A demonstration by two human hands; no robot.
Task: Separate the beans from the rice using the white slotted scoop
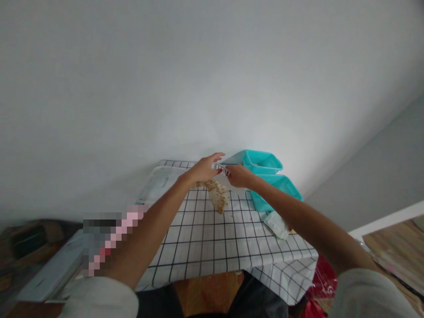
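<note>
My left hand (206, 168) reaches over the far part of the table, fingers stretched out and apart. My right hand (239, 176) is closed on a small, narrow white piece with dark stripes (220, 168); its exact kind is too small to make out. The piece's other end meets my left palm, and I cannot tell whether that hand grips it. Just below both hands a heap of pale tan grains or crumbs (218, 196) lies on the checked cloth. Part of the heap is hidden behind my left wrist.
Two turquoise baskets (263, 161) stand at the back right, one behind the other. A white packet (277, 225) lies near my right forearm. At the left is a clear, shallow plastic container or lid (162, 181). The white, black-checked tablecloth (205, 251) covers the table against a wall.
</note>
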